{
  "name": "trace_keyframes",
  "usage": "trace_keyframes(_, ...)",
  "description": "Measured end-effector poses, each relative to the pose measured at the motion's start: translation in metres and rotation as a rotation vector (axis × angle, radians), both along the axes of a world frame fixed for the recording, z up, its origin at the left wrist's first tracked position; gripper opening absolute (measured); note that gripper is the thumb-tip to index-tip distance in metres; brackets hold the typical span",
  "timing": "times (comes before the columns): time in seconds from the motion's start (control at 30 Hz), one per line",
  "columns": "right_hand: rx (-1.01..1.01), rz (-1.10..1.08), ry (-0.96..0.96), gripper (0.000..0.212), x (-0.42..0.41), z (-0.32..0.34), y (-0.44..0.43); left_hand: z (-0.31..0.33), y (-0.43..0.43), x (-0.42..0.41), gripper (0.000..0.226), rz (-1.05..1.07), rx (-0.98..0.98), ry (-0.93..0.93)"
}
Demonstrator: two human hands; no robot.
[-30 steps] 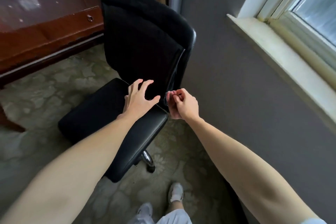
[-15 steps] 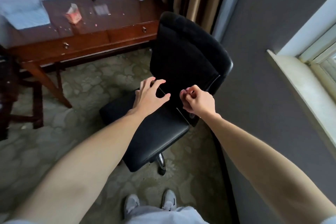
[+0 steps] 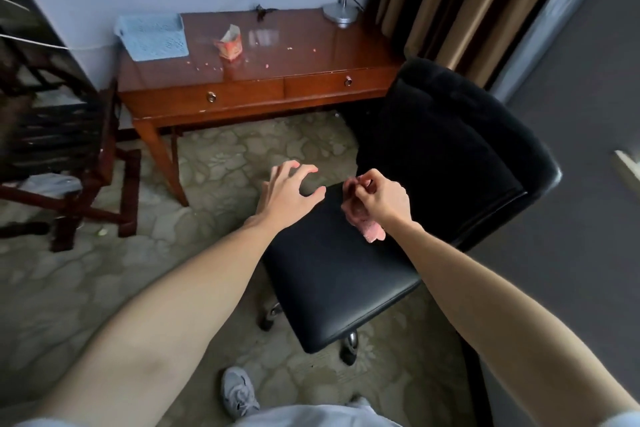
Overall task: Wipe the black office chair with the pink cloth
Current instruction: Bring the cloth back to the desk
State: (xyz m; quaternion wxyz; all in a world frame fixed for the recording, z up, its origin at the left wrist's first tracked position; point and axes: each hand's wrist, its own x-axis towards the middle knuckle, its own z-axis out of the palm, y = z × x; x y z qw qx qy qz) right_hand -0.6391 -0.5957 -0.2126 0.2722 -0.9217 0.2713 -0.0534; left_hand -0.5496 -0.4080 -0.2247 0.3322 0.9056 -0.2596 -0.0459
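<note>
My right hand (image 3: 379, 201) pinches the crumpled pink cloth (image 3: 367, 230) above the seat of the black padded office chair (image 3: 339, 274), my left hand (image 3: 287, 194) splayed empty beside it, so I should spread the cloth flat before wiping.

Black office chair (image 3: 339, 274): armless, smooth glossy seat pad, backrest in a duller, fuzzy-looking black. Stands upright on the carpet on castors, two of them showing under the seat, just off the right end of the desk (image 3: 242, 94). Pink cloth (image 3: 367, 231): small, crumpled, bunched in the right hand (image 3: 381, 201) over the rear of the seat; its loose end hangs below the fist, contact with the seat unclear
</note>
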Motion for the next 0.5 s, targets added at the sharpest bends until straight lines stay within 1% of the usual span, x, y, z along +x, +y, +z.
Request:
trace_keyframes(0.17, 0.022, 0.000, -0.016, 0.023, 0.068, -0.001, 0.062, 0.005, 0.059, 0.063, 0.044, 0.004, 0.001, 0.005)
trace_keyframes(0.27, 0.040, 0.015, -0.014, 0.021, 0.101, 0.000, 0.091, 0.011, 0.089, 0.093, 0.049, 0.017, 0.020, 0.008)
trace_keyframes(0.5, 0.031, 0.055, -0.041, 0.023, 0.176, 0.005, 0.135, 0.011, 0.138, 0.165, 0.044, 0.085, -0.006, -0.007)
